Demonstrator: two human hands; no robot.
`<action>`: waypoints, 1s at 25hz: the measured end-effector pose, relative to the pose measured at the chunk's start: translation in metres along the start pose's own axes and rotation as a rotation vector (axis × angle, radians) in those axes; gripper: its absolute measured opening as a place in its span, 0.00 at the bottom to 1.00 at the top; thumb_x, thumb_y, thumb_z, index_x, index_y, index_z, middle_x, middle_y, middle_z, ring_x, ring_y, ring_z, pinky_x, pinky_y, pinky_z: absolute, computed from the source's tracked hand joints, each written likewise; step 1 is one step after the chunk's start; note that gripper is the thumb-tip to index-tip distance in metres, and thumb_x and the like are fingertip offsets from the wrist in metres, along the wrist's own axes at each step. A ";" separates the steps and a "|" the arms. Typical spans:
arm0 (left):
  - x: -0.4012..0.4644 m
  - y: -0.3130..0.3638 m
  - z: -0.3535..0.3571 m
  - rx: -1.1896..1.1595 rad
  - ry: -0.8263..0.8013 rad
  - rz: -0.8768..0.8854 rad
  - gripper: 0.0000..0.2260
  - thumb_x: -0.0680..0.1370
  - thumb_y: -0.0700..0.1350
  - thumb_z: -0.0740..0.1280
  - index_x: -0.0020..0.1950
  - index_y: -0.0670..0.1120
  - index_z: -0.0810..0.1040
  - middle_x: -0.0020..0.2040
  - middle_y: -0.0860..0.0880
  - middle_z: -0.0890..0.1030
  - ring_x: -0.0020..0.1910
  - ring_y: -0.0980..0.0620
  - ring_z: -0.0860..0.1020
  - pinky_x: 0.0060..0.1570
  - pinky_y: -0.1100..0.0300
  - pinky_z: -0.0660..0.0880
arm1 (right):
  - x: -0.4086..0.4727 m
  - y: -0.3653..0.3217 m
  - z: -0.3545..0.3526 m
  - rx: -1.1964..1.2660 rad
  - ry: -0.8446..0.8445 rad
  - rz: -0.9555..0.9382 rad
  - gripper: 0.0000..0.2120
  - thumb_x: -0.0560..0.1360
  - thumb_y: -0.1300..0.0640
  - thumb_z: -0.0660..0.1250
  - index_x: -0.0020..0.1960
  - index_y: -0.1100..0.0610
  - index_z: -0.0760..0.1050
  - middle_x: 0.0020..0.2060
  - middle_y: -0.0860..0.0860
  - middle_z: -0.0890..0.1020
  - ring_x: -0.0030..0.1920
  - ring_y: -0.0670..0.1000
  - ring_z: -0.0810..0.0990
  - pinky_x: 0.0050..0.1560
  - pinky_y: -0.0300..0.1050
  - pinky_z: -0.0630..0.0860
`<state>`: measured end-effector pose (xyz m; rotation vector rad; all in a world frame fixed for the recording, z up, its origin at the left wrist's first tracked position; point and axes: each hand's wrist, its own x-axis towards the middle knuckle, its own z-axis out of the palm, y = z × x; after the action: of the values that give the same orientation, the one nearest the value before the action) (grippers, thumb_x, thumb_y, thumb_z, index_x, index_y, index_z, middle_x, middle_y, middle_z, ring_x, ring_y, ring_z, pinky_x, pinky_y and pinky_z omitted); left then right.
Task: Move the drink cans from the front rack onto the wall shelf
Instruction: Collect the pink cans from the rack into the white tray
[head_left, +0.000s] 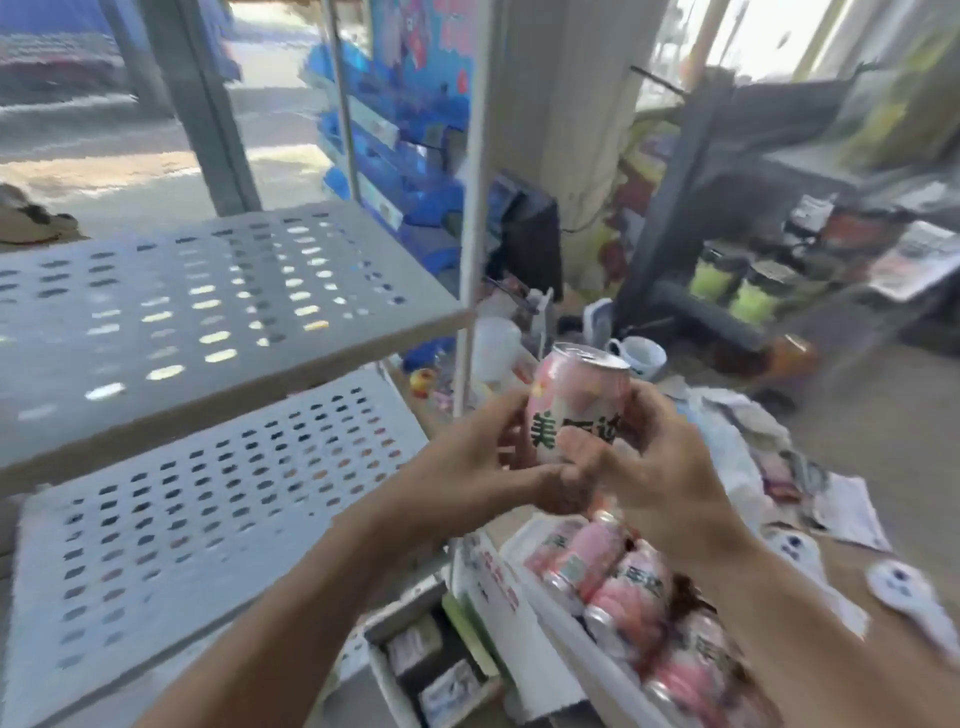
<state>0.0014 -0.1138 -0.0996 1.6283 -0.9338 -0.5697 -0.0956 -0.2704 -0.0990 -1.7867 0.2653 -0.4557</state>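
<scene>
A pink drink can (576, 397) with green lettering is held upright in mid-air between both hands. My left hand (483, 462) wraps its left side and bottom. My right hand (644, 467) grips its right side, thumb across the front. Below them, several more pink cans (623, 587) lie on their sides in a white tray (550, 618) at the lower right. To the left stands a grey perforated metal shelf unit, with its upper board (208, 312) and lower board (197, 509) bare.
A white upright post (475, 208) of the shelf rises just left of the can. A white mug (641, 356) and clutter lie behind. An open box of small packs (431, 670) sits below the tray. Blue packages (395, 156) are stacked farther back.
</scene>
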 end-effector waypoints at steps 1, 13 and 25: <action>0.011 0.000 0.015 0.002 -0.059 0.006 0.23 0.76 0.45 0.71 0.69 0.50 0.70 0.61 0.52 0.79 0.60 0.58 0.77 0.60 0.61 0.75 | -0.009 0.011 -0.019 -0.012 0.059 0.039 0.23 0.63 0.47 0.77 0.55 0.52 0.78 0.47 0.46 0.85 0.47 0.43 0.84 0.44 0.35 0.77; 0.065 -0.033 0.148 0.572 -0.153 0.151 0.17 0.78 0.53 0.64 0.66 0.50 0.72 0.57 0.52 0.79 0.53 0.56 0.77 0.54 0.57 0.74 | -0.137 0.158 -0.137 -0.054 0.387 0.692 0.29 0.60 0.36 0.77 0.56 0.47 0.80 0.51 0.47 0.86 0.51 0.52 0.85 0.54 0.57 0.81; 0.076 -0.035 0.199 0.600 -0.264 0.130 0.19 0.78 0.55 0.62 0.66 0.50 0.73 0.56 0.54 0.79 0.54 0.55 0.76 0.53 0.51 0.77 | -0.167 0.200 -0.146 -0.496 0.180 0.991 0.15 0.72 0.45 0.72 0.52 0.55 0.81 0.45 0.52 0.85 0.45 0.52 0.83 0.48 0.47 0.80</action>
<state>-0.0994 -0.2887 -0.1777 2.0284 -1.4989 -0.4423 -0.2976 -0.3817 -0.2883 -1.8196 1.4001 0.1901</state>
